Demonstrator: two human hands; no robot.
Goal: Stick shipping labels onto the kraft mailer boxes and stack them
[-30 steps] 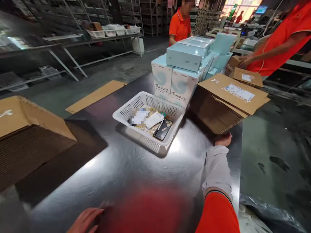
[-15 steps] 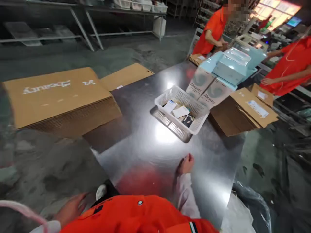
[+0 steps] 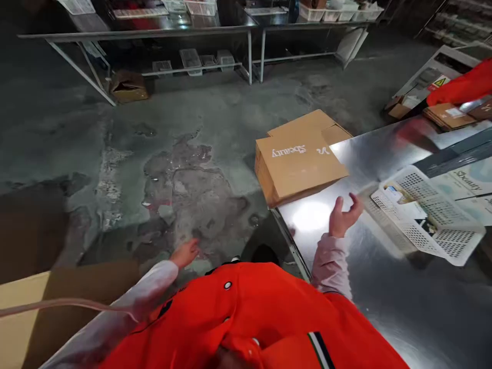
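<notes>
Right grip point(image 3: 344, 218) apart and empty over the steel counter point(image 3: 384, 312) near the cardboard cartons point(image 3: 300, 159); left grip point(image 3: 186, 253) apart and empty over the concrete floor point(image 3: 172, 179).

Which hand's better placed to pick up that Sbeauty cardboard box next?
Probably the right hand: it is open over the steel table, close to the cardboard box. The left hand hangs out over the concrete floor, farther away.

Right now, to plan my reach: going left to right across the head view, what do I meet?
Bare left hand in a white sleeve → flat brown cardboard carton printed Sbeauty → bare right hand in a pale pink sleeve → white plastic mesh basket
</notes>
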